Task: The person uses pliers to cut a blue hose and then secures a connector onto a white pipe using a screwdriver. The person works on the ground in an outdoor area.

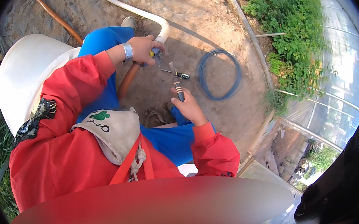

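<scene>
My left hand is closed around a blue-and-yellow fitting, where the curved white hose meets an orange-brown pipe. Fingers partly hide this joint. To the right and nearer to me, my right hand grips a slim hand tool by its dark, light-banded handle. A narrow, pale end of the tool points away from me; whether it is a blade I cannot tell. Just beyond the right hand, a screwdriver with a dark green handle lies on the dirt.
A coil of blue wire rests on the soil to the right. Farther right, a long pale pole borders green plants beside plastic sheeting. On my left stands a large white rounded object, with grass behind it.
</scene>
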Available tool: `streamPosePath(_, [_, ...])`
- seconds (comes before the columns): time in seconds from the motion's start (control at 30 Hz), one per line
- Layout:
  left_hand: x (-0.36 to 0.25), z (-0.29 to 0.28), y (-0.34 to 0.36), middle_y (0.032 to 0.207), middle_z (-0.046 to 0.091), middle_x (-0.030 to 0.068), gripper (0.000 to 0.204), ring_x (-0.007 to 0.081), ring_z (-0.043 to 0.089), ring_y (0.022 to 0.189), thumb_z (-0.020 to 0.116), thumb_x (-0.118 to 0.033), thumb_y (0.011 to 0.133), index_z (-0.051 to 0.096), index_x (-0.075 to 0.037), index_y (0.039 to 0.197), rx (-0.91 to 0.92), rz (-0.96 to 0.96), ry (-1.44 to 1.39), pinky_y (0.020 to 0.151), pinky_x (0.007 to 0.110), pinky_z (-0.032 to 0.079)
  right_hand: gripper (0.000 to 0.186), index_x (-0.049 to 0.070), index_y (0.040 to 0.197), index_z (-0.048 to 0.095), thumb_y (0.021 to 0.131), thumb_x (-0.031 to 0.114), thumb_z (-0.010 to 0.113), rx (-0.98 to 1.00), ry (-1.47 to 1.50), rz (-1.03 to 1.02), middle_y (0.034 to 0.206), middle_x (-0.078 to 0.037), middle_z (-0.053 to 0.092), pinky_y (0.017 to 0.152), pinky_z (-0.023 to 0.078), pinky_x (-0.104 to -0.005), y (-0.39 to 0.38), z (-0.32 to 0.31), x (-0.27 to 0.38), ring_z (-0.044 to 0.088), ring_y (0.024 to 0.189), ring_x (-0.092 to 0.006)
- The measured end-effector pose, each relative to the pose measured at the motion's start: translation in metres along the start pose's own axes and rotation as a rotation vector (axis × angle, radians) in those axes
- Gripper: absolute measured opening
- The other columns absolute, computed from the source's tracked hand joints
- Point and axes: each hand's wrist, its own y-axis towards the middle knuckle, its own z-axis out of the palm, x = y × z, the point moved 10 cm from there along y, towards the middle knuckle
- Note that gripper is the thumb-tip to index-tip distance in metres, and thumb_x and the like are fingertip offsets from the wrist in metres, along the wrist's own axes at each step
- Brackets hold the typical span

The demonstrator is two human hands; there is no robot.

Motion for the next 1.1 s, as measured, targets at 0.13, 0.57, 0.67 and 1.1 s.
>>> streamPosePath(0.13, [-0.006,-0.005,-0.001,0.097,0.054,0.0137,0.059,0.0319,0.062,0.087,0.071,-0.032,0.062,0.061,-0.031,0.120,-0.042,0.040,-0.038,0.076,0.039,0.052,0.040,0.005,0.123,0.060,0.084,0.017,0.063,-0.150,-0.034,-0.112,0.135,-0.017,0.046,0.102,0.038,-0.0370,-0.009,-0.034,-0.001,0.048,0.124,-0.0306])
streamPosePath(0.57, [-0.005,0.002,0.001,0.100,0.054,0.0141,0.059,0.0320,0.063,0.087,0.071,-0.036,0.064,0.060,-0.033,0.122,-0.038,0.071,-0.001,0.076,0.039,0.052,0.034,0.007,0.114,0.064,0.085,0.023,0.065,0.013,-0.258,-0.190,0.125,-0.014,0.051,0.098,0.042,-0.0390,0.037,-0.009,0.017,0.051,0.116,-0.0339])
streamPosePath(0.67, [-0.005,0.002,0.001,0.100,0.054,0.0136,0.060,0.0316,0.063,0.086,0.071,-0.035,0.064,0.060,-0.033,0.122,-0.042,0.071,-0.003,0.075,0.039,0.052,0.030,0.008,0.111,0.065,0.085,0.023,0.066,0.039,-0.388,-0.230,0.121,-0.011,0.052,0.095,0.043,-0.0375,0.045,-0.022,0.022,0.052,0.113,-0.0318])
streamPosePath(1.1, [-0.012,-0.008,-0.005,0.099,0.056,0.0132,0.076,0.0314,0.064,0.089,0.072,-0.035,0.062,0.050,-0.033,0.135,-0.069,0.082,-0.072,0.074,0.039,0.053,0.034,-0.001,0.097,0.061,0.095,0.034,0.058,0.556,0.656,0.154,0.087,-0.008,0.061,0.066,0.051,-0.0296,0.058,0.017,0.001,0.062,0.076,-0.0162])
